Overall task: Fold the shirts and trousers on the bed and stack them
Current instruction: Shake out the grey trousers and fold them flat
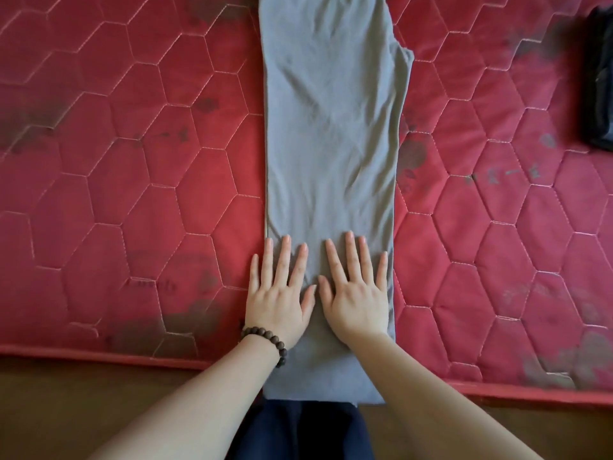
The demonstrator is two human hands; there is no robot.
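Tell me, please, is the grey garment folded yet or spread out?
Folded lengthwise: grey cloth garment is a narrow strip, layered left edge visible.

We had both forearms stretched forward, bare to the elbow. Our left hand (pixel 279 293) lay palm down, fingers straight and spread, on the left edge of the grey garment (pixel 331 127). Our right hand (pixel 356 293) lay flat just beside it, fingers splayed on the garment, thumbs nearly touching.
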